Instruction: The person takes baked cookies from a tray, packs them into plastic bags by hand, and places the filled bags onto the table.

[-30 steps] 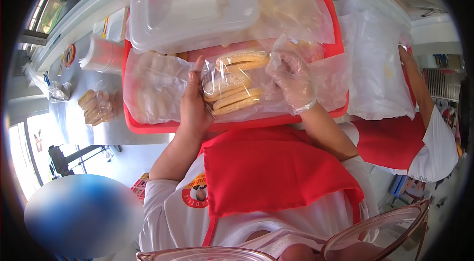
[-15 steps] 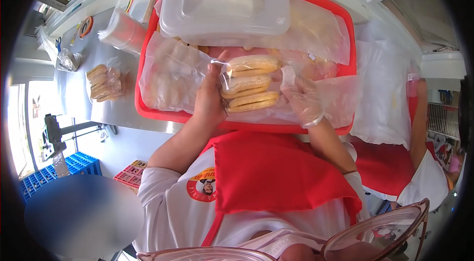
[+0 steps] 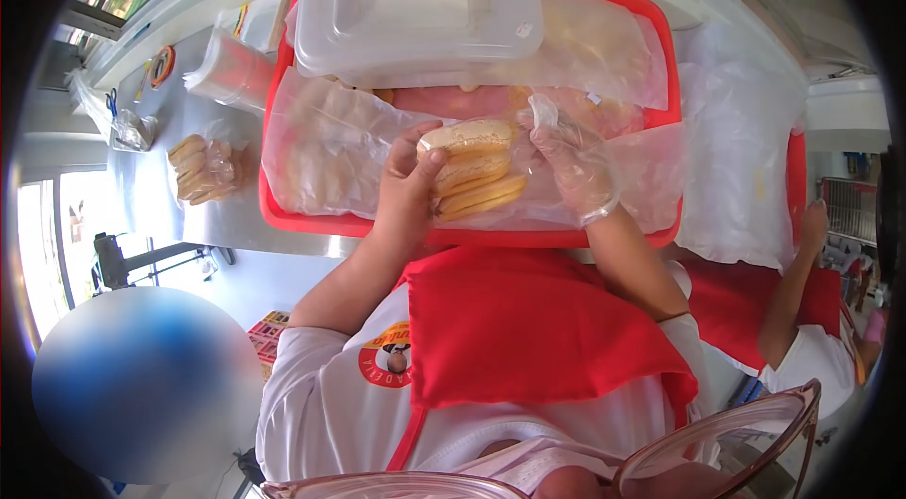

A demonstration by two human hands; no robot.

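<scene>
In my left hand (image 3: 408, 188), which is bare, I hold a clear plastic bag of ladyfingers (image 3: 477, 164) over the red tub (image 3: 377, 227). The ladyfingers lie stacked and slightly tilted, with my thumb across their left end. My right hand (image 3: 576, 164) wears a loose clear plastic glove. Its fingers are bent together at the right end of the bag, where clear film shows faintly. Below both hands, translucent plastic sheets (image 3: 326, 155) cover much of the tub, and a few more ladyfingers show near the lidded box.
A translucent lidded box (image 3: 415, 4) sits across the tub's far side. Leftward on the metal table are another bag of ladyfingers (image 3: 203, 169), a roll of plastic bags (image 3: 226, 70) and tape (image 3: 162, 65). White plastic (image 3: 741, 159) lies at right, near a co-worker's arm (image 3: 793, 287).
My left thumb has come over the front of the ladyfingers, and the stack now tilts. My right hand has risen slightly. The co-worker's arm at right has dropped lower.
</scene>
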